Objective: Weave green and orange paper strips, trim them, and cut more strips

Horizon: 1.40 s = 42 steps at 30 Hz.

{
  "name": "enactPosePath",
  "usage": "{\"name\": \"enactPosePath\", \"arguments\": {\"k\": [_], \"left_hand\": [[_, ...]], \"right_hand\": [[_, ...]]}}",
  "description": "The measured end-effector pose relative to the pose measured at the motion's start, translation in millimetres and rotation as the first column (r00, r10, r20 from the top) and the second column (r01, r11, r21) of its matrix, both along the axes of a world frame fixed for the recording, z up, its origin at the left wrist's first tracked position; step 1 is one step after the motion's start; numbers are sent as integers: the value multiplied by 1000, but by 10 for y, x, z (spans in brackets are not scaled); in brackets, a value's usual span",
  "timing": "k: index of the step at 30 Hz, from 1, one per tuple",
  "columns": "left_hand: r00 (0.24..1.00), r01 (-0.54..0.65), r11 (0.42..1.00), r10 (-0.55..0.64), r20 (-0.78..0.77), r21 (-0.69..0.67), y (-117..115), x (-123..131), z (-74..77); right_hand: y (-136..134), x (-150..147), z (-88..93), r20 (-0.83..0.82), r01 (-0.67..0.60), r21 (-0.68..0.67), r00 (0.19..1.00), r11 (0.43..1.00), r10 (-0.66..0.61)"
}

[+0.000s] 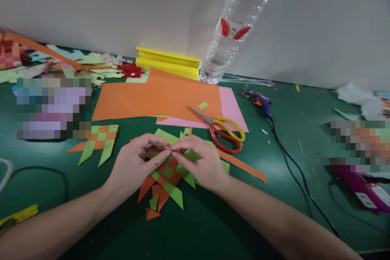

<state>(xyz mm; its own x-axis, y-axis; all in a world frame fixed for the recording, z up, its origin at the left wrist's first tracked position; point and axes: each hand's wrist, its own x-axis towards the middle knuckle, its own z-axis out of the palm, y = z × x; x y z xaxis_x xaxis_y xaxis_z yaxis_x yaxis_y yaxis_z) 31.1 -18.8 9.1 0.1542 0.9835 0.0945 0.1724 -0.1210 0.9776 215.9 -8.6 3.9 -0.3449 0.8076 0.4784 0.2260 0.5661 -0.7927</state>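
Note:
My left hand (141, 156) and my right hand (201, 160) meet in the middle of the view, thumbs and forefingers pinched close together. Whatever sits between the fingertips is too small to make out. Just below them on the table lies a woven paper piece (168, 172) of orange and green strips with pointed ends, partly hidden by my hands. Green and orange paper offcuts (152, 214) lie at its near side. Scissors (210, 120) with red and yellow handles rest beyond my right hand, blades partly over the orange paper sheet (131, 99).
Another woven paper piece (102, 134) lies left. A glue gun (265, 107) trails a black cord at right. Behind stand a water bottle (224, 48) and a folded yellow strip (167, 63) by the wall. Paper scraps (63, 59) pile up back left. A purple power strip (362, 189) is far right.

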Motion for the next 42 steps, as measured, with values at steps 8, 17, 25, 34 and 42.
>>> {"name": "enactPosePath", "arguments": {"k": [8, 17, 25, 34, 42], "left_hand": [[1000, -2, 1000, 2, -23, -25, 4, -13, -22], [999, 19, 998, -20, -28, -55, -1, -32, -45], [1000, 21, 997, -21, 3, -74, 8, -27, -42], [1000, -6, 996, 5, -13, -92, 13, -30, -35], [1000, 13, 996, -14, -10, -87, 3, -34, -47]], "right_hand": [[-3, -4, -2, 31, 22, -50, 999, 998, -20], [-25, 2, -21, 63, 40, -152, 998, 987, -31], [-28, 7, -16, 87, 48, -171, 996, 984, -34], [-24, 5, -4, 76, 32, -151, 997, 988, -21], [-38, -1, 8, 74, 37, -138, 997, 990, -27]]}}
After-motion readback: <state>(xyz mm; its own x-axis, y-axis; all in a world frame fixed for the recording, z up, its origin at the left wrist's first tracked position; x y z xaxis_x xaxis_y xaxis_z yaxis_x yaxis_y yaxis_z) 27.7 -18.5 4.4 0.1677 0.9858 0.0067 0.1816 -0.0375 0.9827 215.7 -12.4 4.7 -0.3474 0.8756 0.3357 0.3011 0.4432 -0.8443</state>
